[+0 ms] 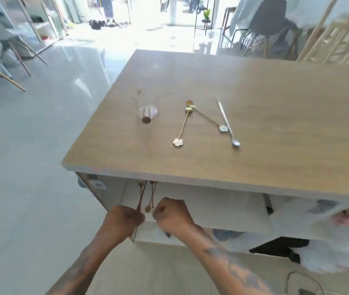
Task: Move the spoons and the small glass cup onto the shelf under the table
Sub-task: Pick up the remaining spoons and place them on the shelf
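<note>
On the wooden table top (pixel 254 116) lie two gold spoons with flower-shaped ends (pixel 182 126) (pixel 207 119), their bowls touching, and a long silver spoon (pixel 226 122) to their right. The small glass cup (pixel 148 114) stands near the table's left edge, with a thin blurred stick rising behind it. Below the table's front edge, over the white shelf (pixel 212 209), my left hand (pixel 124 220) is shut on a gold spoon (pixel 141 194) that points under the table. My right hand (pixel 172 213) is closed next to a second gold spoon (pixel 152 194), pinching its flower end.
Wooden-legged chairs (pixel 5 67) stand on the glossy floor at the left. A covered chair (pixel 263 28) and a wooden rack (pixel 328 33) are behind the table. A white fluffy thing (pixel 339 241) and a dark object (pixel 280 245) sit at the lower right beside the shelf.
</note>
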Demonstrator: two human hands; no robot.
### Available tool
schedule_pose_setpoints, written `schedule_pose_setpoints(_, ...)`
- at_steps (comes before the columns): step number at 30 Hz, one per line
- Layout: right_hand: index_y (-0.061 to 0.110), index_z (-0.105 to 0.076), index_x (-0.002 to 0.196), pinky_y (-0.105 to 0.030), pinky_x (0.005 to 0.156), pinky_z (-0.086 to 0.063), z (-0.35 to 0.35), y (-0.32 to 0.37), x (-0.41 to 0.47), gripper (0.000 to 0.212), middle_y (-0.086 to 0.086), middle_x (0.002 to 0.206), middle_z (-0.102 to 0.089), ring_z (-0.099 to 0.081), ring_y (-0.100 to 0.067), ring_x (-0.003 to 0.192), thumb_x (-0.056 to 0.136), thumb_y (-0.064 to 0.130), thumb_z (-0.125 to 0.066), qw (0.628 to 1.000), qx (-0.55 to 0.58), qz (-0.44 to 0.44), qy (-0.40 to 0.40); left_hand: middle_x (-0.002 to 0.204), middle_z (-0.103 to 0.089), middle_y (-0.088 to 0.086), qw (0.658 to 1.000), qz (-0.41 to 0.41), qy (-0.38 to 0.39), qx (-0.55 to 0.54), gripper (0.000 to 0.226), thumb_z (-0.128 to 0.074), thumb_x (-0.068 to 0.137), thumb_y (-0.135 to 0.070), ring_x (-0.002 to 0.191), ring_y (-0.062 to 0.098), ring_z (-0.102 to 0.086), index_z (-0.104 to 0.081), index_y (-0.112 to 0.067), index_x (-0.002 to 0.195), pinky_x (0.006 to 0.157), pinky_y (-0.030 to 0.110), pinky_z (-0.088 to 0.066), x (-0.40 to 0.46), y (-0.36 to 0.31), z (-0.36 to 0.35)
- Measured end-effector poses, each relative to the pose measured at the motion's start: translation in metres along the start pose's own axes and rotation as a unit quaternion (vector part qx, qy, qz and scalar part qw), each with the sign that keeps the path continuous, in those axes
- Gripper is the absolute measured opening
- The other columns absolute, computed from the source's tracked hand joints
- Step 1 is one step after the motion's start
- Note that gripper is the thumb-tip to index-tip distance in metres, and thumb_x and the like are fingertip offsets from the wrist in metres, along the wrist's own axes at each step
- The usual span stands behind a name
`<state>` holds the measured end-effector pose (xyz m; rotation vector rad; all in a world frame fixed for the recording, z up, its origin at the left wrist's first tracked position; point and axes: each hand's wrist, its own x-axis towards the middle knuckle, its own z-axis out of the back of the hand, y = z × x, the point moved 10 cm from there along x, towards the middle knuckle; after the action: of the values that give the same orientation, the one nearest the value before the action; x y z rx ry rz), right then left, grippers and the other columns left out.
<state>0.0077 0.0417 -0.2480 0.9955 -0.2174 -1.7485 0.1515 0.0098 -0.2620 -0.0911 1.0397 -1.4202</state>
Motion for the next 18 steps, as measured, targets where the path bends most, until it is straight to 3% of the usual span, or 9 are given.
schedule_pose_setpoints(2, 0.015, -0.073, 0.096, -0.027, 0.08, -0.056, 0.024, 0.021, -0.051, 0.023, -0.009, 0.099, -0.075, -0.071, -0.027, 0.093, 0.087, 0.018, -0.052, 1.0, 0.017, 0.007, 0.02, 0.057, -0.07, -0.001, 0.993, 0.01, 0.113, 0.022, 0.023, -0.073, 0.079, -0.023, 0.049, 0.012, -0.062, -0.077, -0.012, 0.059, 0.054, 0.021, -0.05, -0.047, -0.028, 0.008)
schedule_pose_setpoints(5, 0.022, -0.067, 0.076, -0.041, 0.071, -0.064, 0.078, 0.038, -0.103, 0.008, -0.004, 0.075, -0.072, -0.07, -0.02, 0.062, 0.081, 0.021, -0.061, 0.995, 0.094, -0.008, 0.04, 0.055, -0.072, 0.0, 0.979, -0.017, 0.202, 0.014, 0.026, -0.08, 0.077, -0.035, 0.05, 0.009, -0.065, -0.08, -0.014, 0.063, 0.052, 0.019, -0.052, -0.105, -0.095, 0.037)
schedule_pose_setpoints(7, 0.022, -0.065, 0.074, -0.04, 0.067, -0.064, 0.131, 0.038, -0.113, 0.008, -0.004, 0.075, -0.073, -0.071, -0.019, 0.061, 0.081, 0.024, -0.062, 0.992, 0.128, -0.016, 0.013, 0.06, -0.072, 0.0, 0.984, -0.057, 0.169, -0.017, 0.026, -0.08, 0.078, -0.037, 0.051, 0.008, -0.064, -0.079, -0.014, 0.067, 0.051, 0.018, -0.05, -0.117, -0.151, 0.059)
schedule_pose_setpoints(9, 0.022, -0.067, 0.076, -0.039, 0.067, -0.063, 0.197, 0.031, -0.107, 0.011, -0.007, 0.077, -0.072, -0.071, -0.021, 0.064, 0.081, 0.022, -0.057, 0.987, 0.13, -0.019, -0.092, 0.062, -0.071, -0.001, 0.993, -0.084, 0.085, -0.017, 0.021, -0.077, 0.084, -0.029, 0.051, 0.009, -0.061, -0.078, -0.013, 0.07, 0.05, 0.02, -0.049, -0.109, -0.201, 0.076)
schedule_pose_setpoints(12, 0.018, -0.072, 0.102, -0.03, 0.079, -0.054, 0.276, 0.001, -0.083, 0.024, -0.013, 0.107, -0.073, -0.069, -0.031, 0.102, 0.087, 0.025, -0.054, 0.969, 0.052, -0.075, -0.23, 0.063, -0.068, 0.002, 0.993, -0.106, -0.03, 0.04, 0.021, -0.069, 0.086, -0.027, 0.059, 0.016, -0.063, -0.079, -0.008, 0.084, 0.055, 0.022, -0.048, -0.075, -0.259, 0.077)
schedule_pose_setpoints(14, 0.014, -0.069, 0.116, -0.026, 0.079, -0.045, 0.299, -0.024, -0.062, 0.032, -0.012, 0.121, -0.068, -0.063, -0.03, 0.115, 0.092, 0.028, -0.052, 0.959, 0.047, -0.125, -0.249, 0.085, -0.078, 0.014, 0.99, -0.077, -0.077, 0.09, 0.036, -0.063, 0.088, -0.033, 0.083, 0.027, -0.074, -0.077, 0.0, 0.094, 0.071, 0.03, -0.056, -0.045, -0.276, 0.069)
schedule_pose_setpoints(16, 0.01, -0.067, 0.121, -0.026, 0.08, -0.044, 0.305, -0.041, -0.039, 0.037, -0.013, 0.125, -0.065, -0.061, -0.03, 0.118, 0.094, 0.029, -0.05, 0.957, 0.066, -0.147, -0.24, 0.115, -0.074, 0.019, 0.987, -0.039, -0.11, 0.112, 0.048, -0.059, 0.09, -0.043, 0.108, 0.033, -0.071, -0.074, -0.002, 0.108, 0.088, 0.036, -0.057, -0.014, -0.282, 0.06)
schedule_pose_setpoints(18, 0.007, -0.068, 0.118, -0.025, 0.078, -0.044, 0.305, -0.048, -0.019, 0.037, -0.011, 0.125, -0.067, -0.063, -0.028, 0.118, 0.093, 0.029, -0.053, 0.956, 0.068, -0.166, -0.231, 0.125, -0.069, 0.015, 0.984, -0.021, -0.13, 0.124, 0.057, -0.055, 0.09, -0.055, 0.115, 0.031, -0.066, -0.072, -0.007, 0.116, 0.093, 0.036, -0.055, 0.01, -0.289, 0.053)
